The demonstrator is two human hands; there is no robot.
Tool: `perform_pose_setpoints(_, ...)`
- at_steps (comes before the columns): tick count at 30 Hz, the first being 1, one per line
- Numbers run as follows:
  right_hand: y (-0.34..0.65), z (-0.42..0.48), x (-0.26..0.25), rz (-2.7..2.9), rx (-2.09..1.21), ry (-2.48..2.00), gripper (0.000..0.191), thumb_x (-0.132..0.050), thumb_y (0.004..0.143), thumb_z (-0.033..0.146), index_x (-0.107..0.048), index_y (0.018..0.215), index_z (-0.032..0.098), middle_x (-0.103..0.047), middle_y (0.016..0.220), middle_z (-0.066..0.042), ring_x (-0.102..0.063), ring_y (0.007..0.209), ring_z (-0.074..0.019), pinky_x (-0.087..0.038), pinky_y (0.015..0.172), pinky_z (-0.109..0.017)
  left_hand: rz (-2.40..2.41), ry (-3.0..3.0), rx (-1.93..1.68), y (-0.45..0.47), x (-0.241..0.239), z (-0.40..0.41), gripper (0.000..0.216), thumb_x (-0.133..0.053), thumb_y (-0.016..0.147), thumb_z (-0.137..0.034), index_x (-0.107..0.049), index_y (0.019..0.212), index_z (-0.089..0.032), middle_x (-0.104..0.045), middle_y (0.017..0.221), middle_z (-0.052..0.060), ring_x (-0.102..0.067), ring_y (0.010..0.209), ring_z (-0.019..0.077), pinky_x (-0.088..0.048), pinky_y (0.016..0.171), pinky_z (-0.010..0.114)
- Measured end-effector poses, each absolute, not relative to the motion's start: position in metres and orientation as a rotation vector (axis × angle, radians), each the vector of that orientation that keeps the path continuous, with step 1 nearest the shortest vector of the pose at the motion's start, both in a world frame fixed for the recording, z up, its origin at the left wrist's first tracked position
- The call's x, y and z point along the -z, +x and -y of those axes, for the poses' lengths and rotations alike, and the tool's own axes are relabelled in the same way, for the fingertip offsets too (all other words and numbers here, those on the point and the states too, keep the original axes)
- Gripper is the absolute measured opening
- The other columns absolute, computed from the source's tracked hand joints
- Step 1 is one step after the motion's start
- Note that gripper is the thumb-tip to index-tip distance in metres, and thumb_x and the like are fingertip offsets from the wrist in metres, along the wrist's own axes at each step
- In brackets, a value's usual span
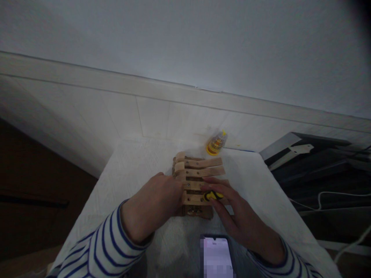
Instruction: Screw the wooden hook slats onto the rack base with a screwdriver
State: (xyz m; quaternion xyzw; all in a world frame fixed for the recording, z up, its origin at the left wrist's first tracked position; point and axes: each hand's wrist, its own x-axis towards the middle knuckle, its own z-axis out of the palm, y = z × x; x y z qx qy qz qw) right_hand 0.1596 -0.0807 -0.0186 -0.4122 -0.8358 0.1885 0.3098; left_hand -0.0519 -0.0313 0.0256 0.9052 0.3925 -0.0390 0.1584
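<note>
A wooden piece (199,170) made of several slats fastened with screws lies on a white cloth-covered table (130,170). My left hand (153,206) rests against its left side with the fingers curled onto the wood, steadying it. My right hand (234,212) is on its right side, with the fingers pinched round a small yellow and black screwdriver (213,195) that lies over the nearest slat.
A yellow round case of screwdriver bits (216,143) stands at the table's far edge by the wall. A phone (217,256) lies at the near edge. Dark boards (313,162) and white cables (342,195) are stacked to the right. The floor drops away on the left.
</note>
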Motion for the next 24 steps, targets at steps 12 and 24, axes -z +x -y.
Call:
perform_pose_setpoints(12, 0.160, 0.078, 0.025, 2.170, -0.472, -1.107, 0.029, -0.046, 0.089, 0.016, -0.043, 0.117, 0.024, -0.063, 0.106, -0.007, -0.059, 0.098, -0.0177, -0.051, 0.082, -0.033, -1.122, 2.599, 0.122, -0.053, -0.026, 0.032, 0.016, -0.054, 0.083, -0.020, -0.067, 0.073, -0.016, -0.067, 0.066, 0.006, -0.064, 0.060, 0.0184, -0.047, 0.061, 0.027)
perform_pose_setpoints(24, 0.155, 0.088, 0.033, 2.076, -0.345, -1.201, 0.022, -0.048, 0.088, 0.019, -0.049, 0.109, 0.023, -0.066, 0.098, -0.007, -0.063, 0.090, -0.0202, -0.054, 0.076, -0.034, -1.116, 2.574, 0.160, -0.051, -0.030, 0.031, 0.014, -0.057, 0.080, -0.017, -0.066, 0.069, -0.015, -0.067, 0.066, 0.006, -0.064, 0.059, 0.0196, -0.045, 0.055, 0.027)
